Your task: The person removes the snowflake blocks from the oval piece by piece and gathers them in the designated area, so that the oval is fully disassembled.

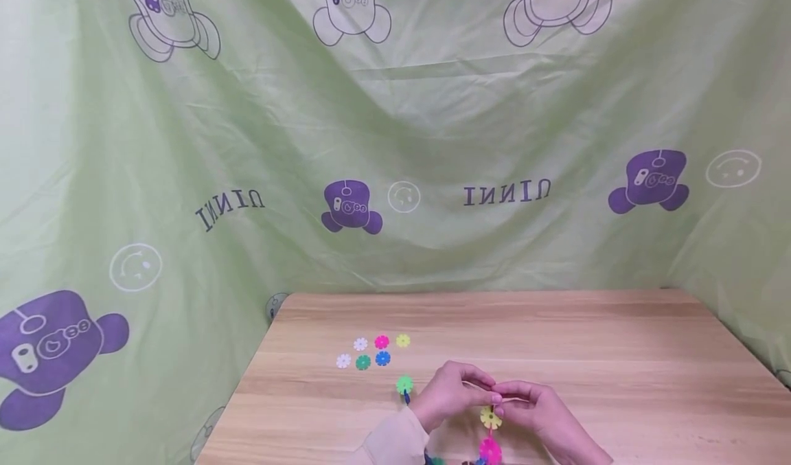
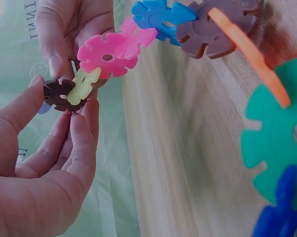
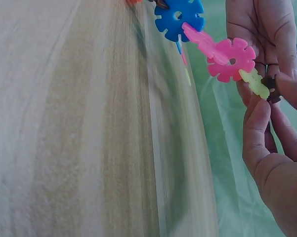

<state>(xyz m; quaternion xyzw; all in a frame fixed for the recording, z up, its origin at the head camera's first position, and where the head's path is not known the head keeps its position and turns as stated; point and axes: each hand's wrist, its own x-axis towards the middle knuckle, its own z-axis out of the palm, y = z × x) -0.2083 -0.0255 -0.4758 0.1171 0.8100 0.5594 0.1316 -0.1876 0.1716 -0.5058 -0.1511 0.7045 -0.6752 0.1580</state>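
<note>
My left hand (image 1: 450, 393) and right hand (image 1: 540, 413) meet over the front of the table. Between their fingertips they pinch a small dark brown notched snowflake disc (image 2: 59, 94). Slotted to it is a yellow disc (image 1: 491, 418), followed by pink discs (image 2: 107, 57), a blue disc (image 3: 179, 16), a brown disc (image 2: 215, 29), an orange disc (image 2: 252, 54) seen edge-on and a green disc (image 2: 276, 133). This chain hangs down and curves toward the left. A light green disc (image 1: 404, 385) joined to a dark blue one lies beyond my left wrist; my forearm hides the part between.
Several loose discs lie at the table's back left: white (image 1: 360, 344), pink (image 1: 382, 342), yellow (image 1: 403, 341), a second white (image 1: 343, 360), green (image 1: 363, 362) and blue (image 1: 383, 358). Wood-grain tabletop (image 1: 587, 341) surrounds the hands. A printed green cloth (image 1: 432, 121) hangs behind.
</note>
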